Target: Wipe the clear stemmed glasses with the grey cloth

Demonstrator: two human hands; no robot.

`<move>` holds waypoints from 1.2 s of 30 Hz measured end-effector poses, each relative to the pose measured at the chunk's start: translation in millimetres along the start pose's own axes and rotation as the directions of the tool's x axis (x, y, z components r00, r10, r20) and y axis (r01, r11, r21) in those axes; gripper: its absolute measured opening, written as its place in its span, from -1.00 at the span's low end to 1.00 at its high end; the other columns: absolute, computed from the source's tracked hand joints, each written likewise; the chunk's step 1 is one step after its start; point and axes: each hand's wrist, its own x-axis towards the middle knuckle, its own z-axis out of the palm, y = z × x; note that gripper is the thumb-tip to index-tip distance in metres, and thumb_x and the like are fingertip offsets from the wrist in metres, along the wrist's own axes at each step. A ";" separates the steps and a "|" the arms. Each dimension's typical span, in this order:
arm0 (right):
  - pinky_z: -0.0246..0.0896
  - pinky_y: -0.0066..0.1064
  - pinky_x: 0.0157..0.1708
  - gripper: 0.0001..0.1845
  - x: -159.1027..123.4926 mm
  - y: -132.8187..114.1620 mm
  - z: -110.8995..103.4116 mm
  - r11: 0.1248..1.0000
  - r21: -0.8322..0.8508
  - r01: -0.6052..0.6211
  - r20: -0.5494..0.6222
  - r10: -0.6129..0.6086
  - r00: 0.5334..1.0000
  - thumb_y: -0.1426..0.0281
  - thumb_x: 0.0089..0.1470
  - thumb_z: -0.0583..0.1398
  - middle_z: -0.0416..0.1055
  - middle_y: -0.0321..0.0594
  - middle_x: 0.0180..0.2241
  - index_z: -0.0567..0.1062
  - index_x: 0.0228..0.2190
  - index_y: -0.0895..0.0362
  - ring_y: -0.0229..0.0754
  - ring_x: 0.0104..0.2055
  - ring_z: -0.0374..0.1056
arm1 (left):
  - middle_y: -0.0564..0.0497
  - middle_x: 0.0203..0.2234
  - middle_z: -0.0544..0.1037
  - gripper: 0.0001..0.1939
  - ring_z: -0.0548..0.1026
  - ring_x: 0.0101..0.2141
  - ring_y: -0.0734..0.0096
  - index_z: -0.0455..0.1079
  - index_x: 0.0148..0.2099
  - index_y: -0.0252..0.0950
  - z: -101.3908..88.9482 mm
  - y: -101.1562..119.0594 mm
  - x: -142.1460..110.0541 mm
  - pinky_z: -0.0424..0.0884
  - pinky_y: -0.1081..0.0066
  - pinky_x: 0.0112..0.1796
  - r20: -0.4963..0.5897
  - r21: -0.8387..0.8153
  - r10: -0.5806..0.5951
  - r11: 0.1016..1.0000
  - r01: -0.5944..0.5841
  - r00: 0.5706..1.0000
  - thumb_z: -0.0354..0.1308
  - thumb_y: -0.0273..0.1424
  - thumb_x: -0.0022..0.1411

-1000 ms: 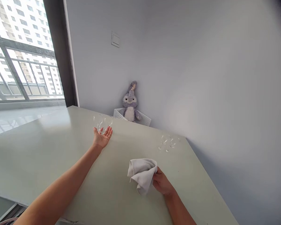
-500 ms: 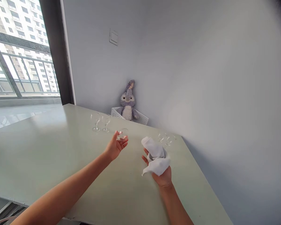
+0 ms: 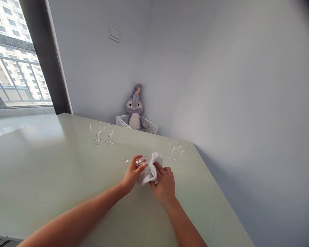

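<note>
My left hand (image 3: 134,171) is closed around the bowl of a clear stemmed glass (image 3: 127,161), which lies on its side in the air with its foot toward the left. A white cloth (image 3: 147,176) is bunched in my right hand (image 3: 164,183), whose fingers press it at the mouth of the glass. The cloth hides the rim, so how far it reaches inside cannot be seen. Both hands are close together above the pale green table (image 3: 92,192).
Two stemmed glasses (image 3: 98,133) stand upright at the back left of the table. Two more clear glasses (image 3: 179,151) are at the back right. Behind the table edge, a plush toy (image 3: 134,113) sits in a white perforated basket (image 3: 152,128) against the wall.
My hands have come together, and the glass has turned sideways with its mouth to the right. The cloth, draped over my open right palm before, is now pressed against the glass. The view has shifted slightly right.
</note>
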 end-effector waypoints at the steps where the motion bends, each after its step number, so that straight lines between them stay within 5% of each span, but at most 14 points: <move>1: 0.13 -0.26 -0.32 -0.61 -0.4 -0.1 -0.9 0.998 0.062 -0.024 0.031 0.022 0.999 0.44 -0.11 0.16 0.37 -0.15 -0.11 0.42 -0.15 0.05 -0.06 -0.28 0.18 | -0.10 -0.08 0.37 -0.48 0.40 -0.14 0.27 0.18 -0.02 -0.17 -1.8 -1.6 -0.2 0.35 0.33 -0.23 0.018 0.022 0.022 0.999 -0.023 1.000 0.21 -0.20 -0.03; 4: 0.12 -0.43 -0.51 -0.79 -2.3 2.3 1.0 0.838 0.490 -0.239 0.228 0.142 0.963 0.38 -0.06 0.16 0.42 -0.23 -0.41 0.44 -0.29 0.11 -0.22 -0.46 0.22 | -0.10 -0.03 0.32 -0.46 0.38 -0.12 0.29 0.14 0.01 -0.18 -7.0 -5.9 -2.6 0.35 0.36 -0.21 0.082 0.069 0.084 0.994 -0.090 0.993 0.22 -0.24 -0.02; 7: 0.02 -0.54 -0.70 -0.76 -5.3 5.5 9.7 0.387 0.773 -0.503 0.498 0.121 0.859 0.24 -0.01 0.15 0.34 -0.33 -0.62 0.40 -0.36 0.17 -0.36 -0.67 0.15 | -0.08 -0.11 0.38 -0.46 0.41 -0.22 0.36 0.09 0.03 -0.19 -9.4 -11.6 -6.9 0.35 0.38 -0.24 0.165 0.123 0.083 0.987 -0.103 0.983 0.19 -0.26 0.02; 11: -0.04 -0.60 -0.83 -0.69 -7.4 9.6 23.2 -0.035 0.786 -0.618 0.616 0.144 0.775 0.18 -0.03 0.16 0.34 -0.31 -0.73 0.38 -0.49 0.22 -0.34 -0.74 0.21 | -0.05 -0.25 0.44 -0.50 0.41 -0.30 0.41 0.13 0.04 -0.24 -10.3 -16.1 -9.0 0.33 0.39 -0.26 0.235 0.238 0.053 0.965 -0.111 0.971 0.17 -0.30 0.06; 16: -0.09 -0.68 -0.87 -0.81 -1.2 18.9 24.0 -0.376 0.714 -0.591 0.692 0.245 0.679 0.33 -0.13 0.22 0.28 -0.41 -0.78 0.37 -0.51 0.21 -0.45 -0.82 0.10 | -0.10 0.18 0.06 -0.50 0.29 -0.02 0.24 0.13 0.14 -0.14 -14.7 -1.3 -3.5 0.27 0.31 -0.09 0.398 0.144 0.065 0.981 -0.132 0.915 0.08 -0.30 0.14; 18: -0.11 -0.68 -0.87 -0.81 0.0 20.9 21.1 -0.388 0.715 -0.581 0.684 0.220 0.695 0.33 -0.14 0.22 0.25 -0.43 -0.80 0.36 -0.54 0.20 -0.45 -0.83 0.08 | -0.04 0.21 -0.02 -0.52 0.13 0.10 0.18 0.17 0.13 -0.13 -17.3 6.5 -1.1 0.15 0.26 0.02 0.433 0.102 0.127 0.977 -0.188 0.892 0.07 -0.31 0.15; 20: -0.10 -0.65 -0.86 -0.80 -1.5 19.9 20.0 -0.299 0.764 -0.572 0.638 0.224 0.736 0.31 -0.12 0.23 0.28 -0.42 -0.77 0.36 -0.52 0.18 -0.42 -0.83 0.12 | -0.06 0.16 0.13 -0.55 0.10 0.12 0.17 0.22 0.11 -0.16 -19.6 11.5 0.7 0.09 0.24 0.06 0.437 0.111 0.138 0.972 -0.206 0.889 0.07 -0.32 0.15; 22: -0.05 -0.61 -0.83 -0.78 -5.8 16.2 21.3 -0.094 0.816 -0.570 0.576 0.220 0.788 0.26 -0.07 0.20 0.31 -0.39 -0.74 0.37 -0.51 0.18 -0.37 -0.78 0.20 | -0.09 0.07 0.27 -0.55 0.18 0.08 0.19 0.24 0.10 -0.19 -21.3 13.2 1.8 0.12 0.23 0.05 0.409 0.135 0.100 0.976 -0.169 0.907 0.09 -0.30 0.14; 26: 0.10 -0.55 -0.67 -0.75 -16.5 6.0 26.8 0.511 0.748 -0.423 0.400 0.161 0.902 0.24 -0.01 0.17 0.35 -0.32 -0.69 0.43 -0.53 0.18 -0.32 -0.64 0.30 | -0.09 -0.17 0.45 -0.39 0.42 -0.21 0.28 0.07 0.19 -0.21 -21.9 12.1 2.9 0.35 0.25 -0.18 0.278 0.145 -0.057 0.989 0.017 0.959 0.09 -0.21 0.12; 28: 0.13 -0.55 -0.61 -0.77 -18.7 2.6 28.4 0.643 0.680 -0.354 0.345 0.145 0.927 0.26 -0.02 0.19 0.36 -0.30 -0.67 0.45 -0.55 0.17 -0.32 -0.59 0.30 | -0.03 -0.36 0.48 -0.38 0.45 -0.36 0.35 0.07 0.19 -0.25 -21.6 12.6 3.0 0.38 0.28 -0.29 0.224 0.191 -0.145 0.976 0.103 0.964 0.04 -0.13 0.13; 30: 0.12 -0.55 -0.65 -0.75 -16.9 1.6 28.2 0.573 0.714 -0.403 0.375 0.173 0.911 0.24 -0.03 0.18 0.35 -0.30 -0.68 0.45 -0.54 0.19 -0.32 -0.62 0.30 | -0.03 -0.36 0.48 -0.43 0.45 -0.35 0.35 0.14 0.16 -0.25 -21.5 14.9 2.7 0.37 0.29 -0.26 0.225 0.227 -0.161 0.968 0.109 0.961 -0.01 -0.11 0.15; 34: -0.03 -0.58 -0.83 -0.72 -6.4 6.0 24.5 0.011 0.834 -0.551 0.523 0.302 0.797 0.20 -0.09 0.21 0.34 -0.36 -0.69 0.41 -0.49 0.20 -0.37 -0.78 0.20 | -0.06 0.00 0.35 -0.52 0.29 -0.02 0.24 0.20 0.12 -0.15 -22.5 20.6 1.1 0.24 0.31 -0.06 0.344 0.207 -0.058 0.978 -0.015 0.937 0.05 -0.23 0.14; 36: -0.07 -0.60 -0.86 -0.73 -3.3 8.3 23.2 -0.165 0.825 -0.540 0.563 0.317 0.763 0.22 -0.13 0.25 0.35 -0.38 -0.67 0.40 -0.49 0.19 -0.41 -0.81 0.16 | -0.07 0.02 0.34 -0.56 0.28 -0.01 0.22 0.28 0.07 -0.18 -23.2 21.5 0.9 0.22 0.30 -0.05 0.378 0.233 -0.048 0.971 -0.045 0.925 0.08 -0.25 0.13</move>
